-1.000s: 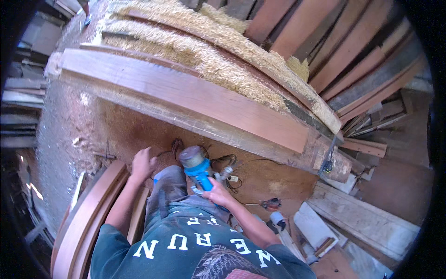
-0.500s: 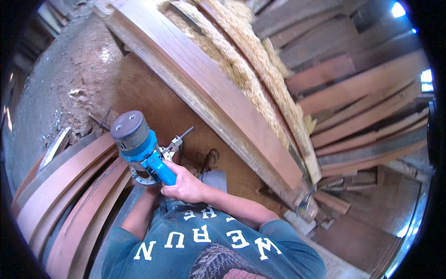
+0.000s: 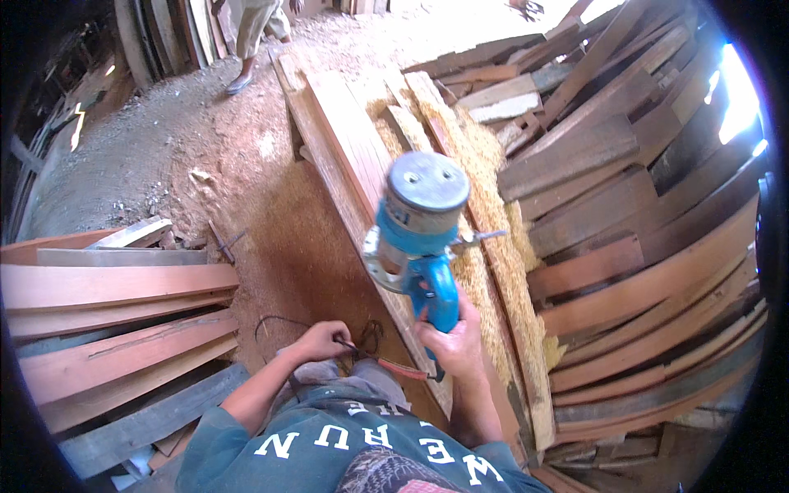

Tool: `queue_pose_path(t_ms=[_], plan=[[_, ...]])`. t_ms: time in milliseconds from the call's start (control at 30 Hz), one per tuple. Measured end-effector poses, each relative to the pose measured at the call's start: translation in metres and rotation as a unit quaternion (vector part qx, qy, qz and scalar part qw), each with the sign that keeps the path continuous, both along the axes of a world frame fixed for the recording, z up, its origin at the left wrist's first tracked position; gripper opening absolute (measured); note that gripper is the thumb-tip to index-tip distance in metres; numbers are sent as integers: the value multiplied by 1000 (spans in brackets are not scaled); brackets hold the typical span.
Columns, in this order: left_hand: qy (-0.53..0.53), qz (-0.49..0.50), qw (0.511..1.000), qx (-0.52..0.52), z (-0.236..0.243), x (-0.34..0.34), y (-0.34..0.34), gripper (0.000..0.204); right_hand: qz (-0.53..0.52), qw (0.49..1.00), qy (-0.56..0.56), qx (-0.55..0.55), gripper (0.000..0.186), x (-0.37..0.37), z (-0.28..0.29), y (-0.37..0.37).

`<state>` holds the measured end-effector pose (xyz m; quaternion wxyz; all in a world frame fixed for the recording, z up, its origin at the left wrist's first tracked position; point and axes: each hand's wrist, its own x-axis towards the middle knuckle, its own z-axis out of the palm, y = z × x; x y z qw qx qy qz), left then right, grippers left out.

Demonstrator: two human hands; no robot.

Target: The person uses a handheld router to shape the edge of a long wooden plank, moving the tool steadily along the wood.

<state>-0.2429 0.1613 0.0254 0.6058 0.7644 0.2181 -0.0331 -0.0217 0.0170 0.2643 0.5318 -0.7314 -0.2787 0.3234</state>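
My right hand is closed round the blue handle of a power router with a round metal top, raised over a long wooden bench holding a reddish plank and drifts of pale shavings. Lower and to the left, my left hand has its fingers wrapped on a dark power cord. A red section of this cord runs toward the router below my right hand. A thin metal rod sticks out from the router's right side.
Stacked boards lie at my left, and many rough planks are piled along the right. Another person's legs stand on the dirt floor beyond the bench's far end. A metal clamp or bar lies beside the left stack.
The view has swung so the bench runs lengthways ahead. The router has risen and moved right over the bench. My left hand has come back into view, now gripping the cord.
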Motion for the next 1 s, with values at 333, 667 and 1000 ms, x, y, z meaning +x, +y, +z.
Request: queue_pose_path(t_ms=[333,667,1000], plan=[[-173,162,950,201,200,126,18,13,-72,996,59,6,35,129,-60,-32],[185,-152,970,-46,51,120,104,62,-13,993,113,8,38,209,-128,106],[76,300,941,138,-84,252,350,46,49,995,80,-31,38,263,-175,284]])
